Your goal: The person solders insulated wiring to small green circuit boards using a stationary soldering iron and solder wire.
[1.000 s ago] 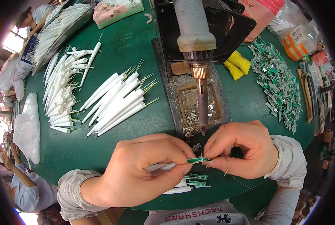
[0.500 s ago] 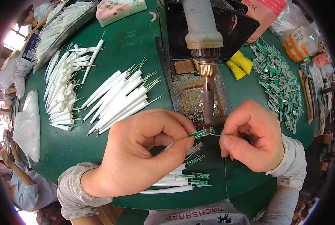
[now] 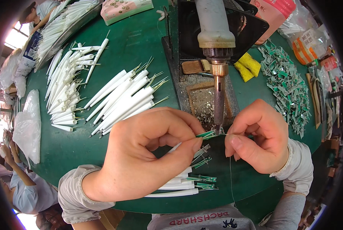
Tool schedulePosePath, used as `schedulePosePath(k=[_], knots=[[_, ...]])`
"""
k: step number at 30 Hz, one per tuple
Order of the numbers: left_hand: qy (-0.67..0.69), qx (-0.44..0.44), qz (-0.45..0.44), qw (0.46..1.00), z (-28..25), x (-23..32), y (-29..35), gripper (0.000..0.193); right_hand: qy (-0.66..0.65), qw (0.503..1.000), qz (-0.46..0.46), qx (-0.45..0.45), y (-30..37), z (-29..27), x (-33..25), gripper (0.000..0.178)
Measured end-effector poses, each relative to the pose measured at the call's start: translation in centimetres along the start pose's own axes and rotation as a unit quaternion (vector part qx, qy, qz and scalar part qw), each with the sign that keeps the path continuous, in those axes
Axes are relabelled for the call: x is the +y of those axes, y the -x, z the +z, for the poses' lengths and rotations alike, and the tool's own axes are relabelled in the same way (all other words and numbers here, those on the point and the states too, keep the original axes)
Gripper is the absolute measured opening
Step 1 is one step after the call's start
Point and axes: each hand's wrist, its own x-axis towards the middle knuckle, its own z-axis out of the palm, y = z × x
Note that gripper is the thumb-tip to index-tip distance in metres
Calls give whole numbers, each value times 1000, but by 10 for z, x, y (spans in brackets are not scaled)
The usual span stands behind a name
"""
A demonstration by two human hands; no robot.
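Note:
My left hand (image 3: pixel 148 153) pinches a small green circuit board (image 3: pixel 205 134) between thumb and forefinger, with thin wires along it. Part of a white tube shows behind those fingers. The board's outer end is at the tip of a soldering iron (image 3: pixel 218 101), which points straight down. From the other side my right hand (image 3: pixel 259 140) is closed in a pinch on a thin solder wire (image 3: pixel 230 176), whose short end reaches the iron tip. The wire's long tail hangs below the fingers. Under my left hand lie several white tubes (image 3: pixel 175 192) with green boards on their ends.
Two groups of white tubes (image 3: pixel 121 96) with bare wire ends lie at left. A heap of small green boards (image 3: pixel 288 88) spreads at right, near a yellow sponge (image 3: pixel 248 66). The iron's dark stand (image 3: pixel 175 73) occupies the back middle. Other people sit at far left.
The view has shifted slightly. My right fingers are a little closer to the iron tip, and less solder wire shows between them. Both hands keep their pinch.

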Motion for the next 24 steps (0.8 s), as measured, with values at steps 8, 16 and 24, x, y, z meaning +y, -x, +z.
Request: schedulePosePath(k=[8, 16, 24], knots=[[98, 9, -80, 992, -2, 1, -3, 6, -64, 996, 16, 56, -2, 7, 3, 12], [151, 24, -141, 978, -8, -1, -3, 6, -86, 994, 50, 43, -1, 5, 2, 11], [102, 11, -153, 983, -7, -3, 8, 5, 288, 952, 23, -101, 23, -22, -18, 22]])
